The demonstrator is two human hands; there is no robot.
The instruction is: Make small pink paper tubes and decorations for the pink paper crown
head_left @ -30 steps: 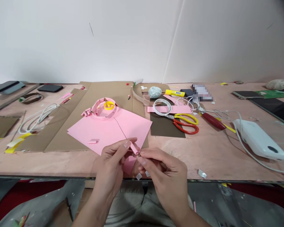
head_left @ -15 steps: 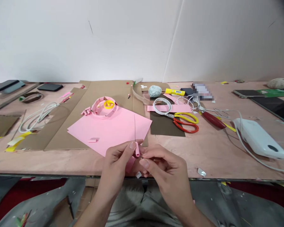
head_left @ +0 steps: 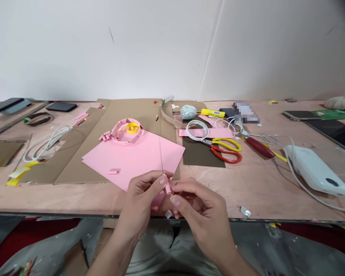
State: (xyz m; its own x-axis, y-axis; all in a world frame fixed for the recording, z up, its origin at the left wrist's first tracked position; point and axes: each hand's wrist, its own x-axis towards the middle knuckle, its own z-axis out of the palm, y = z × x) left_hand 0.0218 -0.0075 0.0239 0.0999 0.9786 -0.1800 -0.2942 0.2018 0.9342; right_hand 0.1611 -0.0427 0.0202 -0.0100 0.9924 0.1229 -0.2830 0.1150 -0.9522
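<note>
My left hand [head_left: 140, 195] and my right hand [head_left: 198, 207] meet just inside the table's front edge. Their fingertips pinch a small pink paper roll [head_left: 168, 188] wound on a thin metal wire [head_left: 161, 157], whose far end rises over a pink paper sheet [head_left: 132, 161]. The fingers hide the wire's lower end. A loose pink strip [head_left: 158, 201] shows beneath my left hand. Farther back on the sheet's edge sits a folded pink paper ring [head_left: 123, 130], with a yellow paper coil [head_left: 132, 127] inside it.
Cardboard sheets [head_left: 74, 153] lie under the pink sheet. To the right are scissors with yellow and orange handles [head_left: 222, 149], a tape roll [head_left: 197, 130] and red-handled pliers [head_left: 257, 147]. A white power bank [head_left: 316, 174] and its cable sit farther right.
The wire has swung from leaning far left to nearly upright, turning with the pink roll between my fingers. My hands have shifted slightly.
</note>
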